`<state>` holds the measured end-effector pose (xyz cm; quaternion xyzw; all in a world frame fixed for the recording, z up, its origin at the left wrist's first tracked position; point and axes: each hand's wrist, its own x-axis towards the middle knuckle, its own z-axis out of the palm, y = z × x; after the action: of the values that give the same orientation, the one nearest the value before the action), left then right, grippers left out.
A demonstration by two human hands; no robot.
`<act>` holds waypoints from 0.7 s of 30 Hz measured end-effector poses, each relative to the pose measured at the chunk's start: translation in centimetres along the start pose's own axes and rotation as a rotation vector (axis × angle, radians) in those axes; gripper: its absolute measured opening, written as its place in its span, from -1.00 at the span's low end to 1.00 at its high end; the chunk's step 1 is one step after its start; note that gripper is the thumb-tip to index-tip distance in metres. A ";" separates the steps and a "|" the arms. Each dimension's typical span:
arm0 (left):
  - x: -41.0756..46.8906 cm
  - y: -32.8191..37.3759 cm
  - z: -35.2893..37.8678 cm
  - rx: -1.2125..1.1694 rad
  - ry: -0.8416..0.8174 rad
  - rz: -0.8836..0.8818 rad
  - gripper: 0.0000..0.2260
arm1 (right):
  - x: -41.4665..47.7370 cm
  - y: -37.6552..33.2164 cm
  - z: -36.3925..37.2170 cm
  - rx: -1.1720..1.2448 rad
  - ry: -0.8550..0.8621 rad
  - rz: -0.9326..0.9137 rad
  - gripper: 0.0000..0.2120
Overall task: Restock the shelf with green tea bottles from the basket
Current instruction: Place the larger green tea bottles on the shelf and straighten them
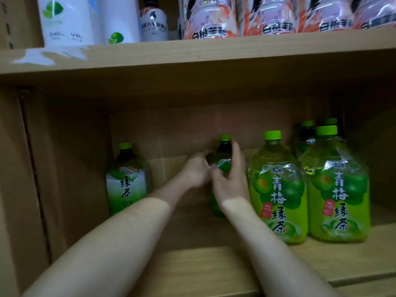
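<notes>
A green tea bottle (224,155) with a green cap stands upright in the middle of the lower wooden shelf (214,262). My left hand (196,171) wraps its left side and my right hand (230,181) grips its front and right side, hiding most of its label. Another green tea bottle (126,181) with a white and green label stands alone at the left, deeper in. The basket is out of view.
Two large plum green tea bottles (278,189) (338,187) stand right of my hands, with more green-capped bottles (306,136) behind them. The upper shelf board (192,54) carries white bottles (68,20) and pink peach-drink bottles (210,16). A wooden side panel (25,168) closes the left.
</notes>
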<state>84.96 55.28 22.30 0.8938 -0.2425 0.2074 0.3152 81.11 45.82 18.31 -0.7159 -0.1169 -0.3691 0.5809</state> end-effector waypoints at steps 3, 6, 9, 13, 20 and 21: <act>-1.9 -0.6 -2.4 -0.254 0.000 -0.177 -0.60 | 0.0 -0.3 -0.1 -0.094 -0.128 0.075 -0.27; -5.1 -1.0 -4.9 -0.267 -0.026 -0.143 -0.32 | -0.4 -0.8 -0.1 -0.155 -0.307 0.161 -0.26; -6.6 -1.3 -6.2 0.055 0.049 -0.135 -0.05 | -0.9 -1.7 0.3 -0.220 -0.404 0.140 -0.24; -8.3 -0.3 -8.0 0.350 0.064 -0.177 0.07 | -1.3 -2.9 1.2 -0.330 -0.488 0.113 -0.23; -11.3 0.2 -11.3 0.683 -0.141 -0.153 -0.08 | -3.7 -5.2 5.2 -0.303 -0.412 0.227 0.13; -11.4 0.3 -11.3 0.705 -0.135 -0.142 -0.11 | -4.0 -5.6 5.7 -0.310 -0.373 0.236 0.12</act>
<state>73.28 66.02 24.54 0.9738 -0.1137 0.1961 -0.0154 77.24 53.77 19.54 -0.8606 -0.0796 -0.1740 0.4720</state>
